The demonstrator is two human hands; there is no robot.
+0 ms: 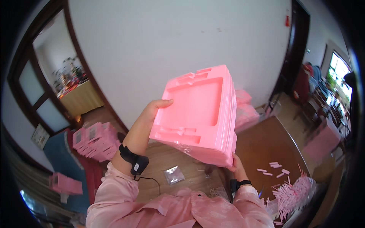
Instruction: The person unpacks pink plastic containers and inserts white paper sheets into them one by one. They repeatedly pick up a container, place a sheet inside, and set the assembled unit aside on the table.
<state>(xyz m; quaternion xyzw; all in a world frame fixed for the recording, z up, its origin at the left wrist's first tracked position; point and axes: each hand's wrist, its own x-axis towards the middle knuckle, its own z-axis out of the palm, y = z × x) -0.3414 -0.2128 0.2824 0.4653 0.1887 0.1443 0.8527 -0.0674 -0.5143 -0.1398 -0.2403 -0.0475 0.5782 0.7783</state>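
Between my two hands I hold up a thick stack of pink plastic trays, nested one in another, with a large rectangular recess in the top one and smaller slots along two edges. My left hand grips the left side, its thumb on the top tray's rim. Low on the right, my right hand supports the stack's lower corner; part of its fingers is hidden behind the trays. The stack is tilted so the top tray's face shows.
A brown table at right bears loose pink sticks and a big pile of pink sticks. Stacked pink boxes sit on a sofa at left. More pink items stand behind the trays. A silvery packet lies below.
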